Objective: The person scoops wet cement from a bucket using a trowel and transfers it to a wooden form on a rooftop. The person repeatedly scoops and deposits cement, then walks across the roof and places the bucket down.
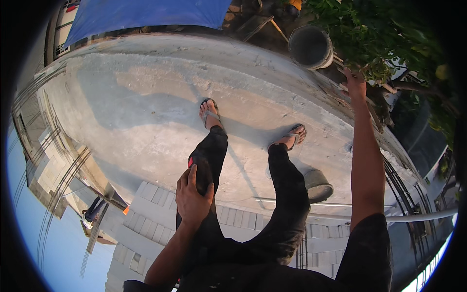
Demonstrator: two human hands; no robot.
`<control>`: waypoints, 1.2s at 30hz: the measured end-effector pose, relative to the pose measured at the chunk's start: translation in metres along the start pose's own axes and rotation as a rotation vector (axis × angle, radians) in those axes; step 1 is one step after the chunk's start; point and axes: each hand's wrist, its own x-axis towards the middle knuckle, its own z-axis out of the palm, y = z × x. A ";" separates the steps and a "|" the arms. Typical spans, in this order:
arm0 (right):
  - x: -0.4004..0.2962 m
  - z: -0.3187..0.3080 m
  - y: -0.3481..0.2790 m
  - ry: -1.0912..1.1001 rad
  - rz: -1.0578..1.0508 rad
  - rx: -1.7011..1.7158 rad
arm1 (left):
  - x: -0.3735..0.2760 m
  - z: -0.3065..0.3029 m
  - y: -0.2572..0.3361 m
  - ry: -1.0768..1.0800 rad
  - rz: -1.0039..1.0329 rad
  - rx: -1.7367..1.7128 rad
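My left hand [193,199] rests on my left knee, over the black trouser leg [215,153], fingers spread a little and holding nothing. Out at the upper right, my right arm stretches past the edge of the concrete slab [153,146]. My right hand [354,85] is beside some wooden sticks [339,60] and green leaves; whether it grips anything cannot be made out. Just left of that hand, a dark bucket [310,47] with a grey, stained inside shows at the slab's edge. Both my feet, in flip-flops, stand on the slab.
A second bucket [318,186] sits behind my right leg. Bare rebar [401,193] sticks out at the right, with more at the left [69,175]. Stacked grey blocks [160,211] lie behind me. A blue tarp [149,14] hangs beyond the edge; another person [93,213] is at far left.
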 end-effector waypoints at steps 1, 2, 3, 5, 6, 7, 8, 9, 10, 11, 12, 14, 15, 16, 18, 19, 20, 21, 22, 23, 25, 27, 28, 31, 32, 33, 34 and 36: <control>-0.013 0.003 0.005 -0.007 -0.044 -0.002 | -0.001 0.000 -0.002 -0.003 0.000 -0.006; -0.028 0.005 0.012 -0.014 -0.088 -0.004 | -0.003 0.000 -0.004 -0.005 0.000 -0.012; -0.047 0.007 0.014 -0.020 -0.150 -0.005 | -0.007 0.001 -0.008 0.008 -0.001 -0.028; -0.081 0.012 0.043 -0.086 -0.124 0.048 | -0.006 0.003 -0.009 -0.006 -0.009 -0.015; -0.100 0.016 0.058 -0.102 -0.101 0.049 | -0.006 0.004 -0.010 -0.013 -0.016 -0.010; -0.119 0.022 0.068 -0.124 -0.099 0.044 | -0.010 0.006 -0.013 -0.004 -0.030 -0.022; -0.135 0.025 0.087 -0.130 -0.056 0.068 | -0.009 0.004 -0.011 -0.015 -0.030 -0.011; -0.150 0.026 0.110 -0.131 -0.005 0.092 | -0.005 0.002 -0.008 -0.034 -0.025 0.003; -0.164 0.027 0.126 -0.130 0.015 0.086 | -0.006 0.003 -0.009 -0.036 -0.027 -0.001; -0.178 0.028 0.140 -0.128 0.040 0.082 | -0.007 0.002 -0.011 -0.041 -0.026 0.000; -0.191 0.028 0.149 -0.136 0.055 0.065 | -0.010 0.002 -0.014 -0.038 -0.029 -0.005; -0.214 0.027 0.169 -0.152 0.101 0.038 | -0.014 0.002 -0.017 -0.029 -0.028 -0.005; -0.226 0.023 0.177 -0.150 0.120 0.046 | -0.015 0.001 -0.018 -0.028 -0.021 -0.008; -0.237 0.019 0.184 -0.145 0.137 0.056 | -0.015 0.000 -0.020 -0.032 -0.026 0.005; -0.267 0.006 0.194 -0.138 0.154 0.081 | -0.019 0.000 -0.022 -0.044 -0.038 0.026; -0.289 -0.001 0.198 -0.133 0.194 0.097 | -0.020 -0.003 -0.024 -0.065 -0.044 0.036; -0.311 -0.008 0.202 -0.124 0.232 0.117 | -0.019 -0.006 -0.026 -0.083 -0.046 0.046; -0.336 -0.017 0.201 -0.117 0.258 0.130 | -0.022 -0.008 -0.031 -0.095 -0.052 0.046; -0.363 -0.029 0.203 -0.105 0.285 0.181 | -0.024 -0.011 -0.035 -0.110 -0.051 0.056; -0.393 -0.039 0.207 -0.090 0.313 0.236 | -0.024 -0.013 -0.038 -0.126 -0.046 0.071; -0.455 -0.065 0.214 -0.046 0.373 0.311 | -0.026 -0.020 -0.039 -0.159 -0.033 0.079; -0.527 -0.092 0.225 -0.033 0.470 0.312 | -0.034 -0.028 -0.046 -0.210 -0.025 0.093; -0.561 -0.102 0.240 -0.022 0.501 0.289 | -0.038 -0.034 -0.050 -0.227 -0.028 0.083; -0.649 -0.133 0.275 -0.032 0.376 0.155 | -0.057 -0.015 -0.098 -0.268 0.076 0.046; -0.673 -0.141 0.283 -0.019 0.391 0.143 | -0.054 -0.004 -0.117 -0.299 0.131 0.017; -0.692 -0.147 0.292 -0.017 0.395 0.133 | -0.060 0.000 -0.127 -0.319 0.175 -0.012; -0.707 -0.148 0.304 -0.018 0.433 0.257 | -0.073 -0.008 -0.120 -0.387 0.144 -0.078; -0.726 -0.160 0.330 -0.011 0.417 0.245 | -0.106 -0.028 -0.110 -0.505 0.054 -0.217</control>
